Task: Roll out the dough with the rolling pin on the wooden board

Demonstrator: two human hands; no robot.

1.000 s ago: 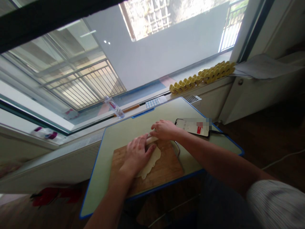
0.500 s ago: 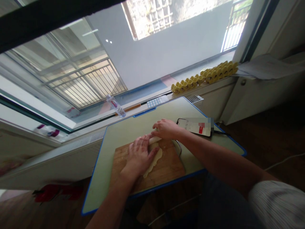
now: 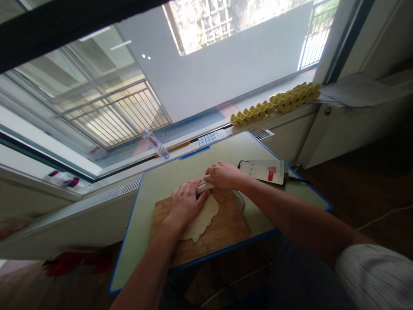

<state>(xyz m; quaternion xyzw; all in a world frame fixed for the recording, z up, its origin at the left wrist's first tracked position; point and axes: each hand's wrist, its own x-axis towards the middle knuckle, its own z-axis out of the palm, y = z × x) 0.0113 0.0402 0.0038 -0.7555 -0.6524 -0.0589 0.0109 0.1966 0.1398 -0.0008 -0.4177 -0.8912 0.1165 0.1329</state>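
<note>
Left hand (image 3: 185,201) and rolling pin (image 3: 204,187) shift toward the far side, baring more dough (image 3: 204,217)

Pale and thin, the dough lies flat on the wooden board (image 3: 230,219), which rests on the bench (image 3: 174,177); its ragged near edge stops short of the board's rim. The rolling pin lies at the dough's far end, under both hands. The left hand rests palm down over it, thumb apart from the fingers; whether it grips, I cannot tell. The right hand (image 3: 222,175) is closed on the pin's other end, fingers bent over it. A phone (image 3: 258,172) lies near that hand.

By its look, the dough should be light, limp and easily stretched or torn, perhaps clingy; flat fingers well under its broad middle would suit better than a pinch at the edge. The pin seems stiff, best held at both ends.
</note>
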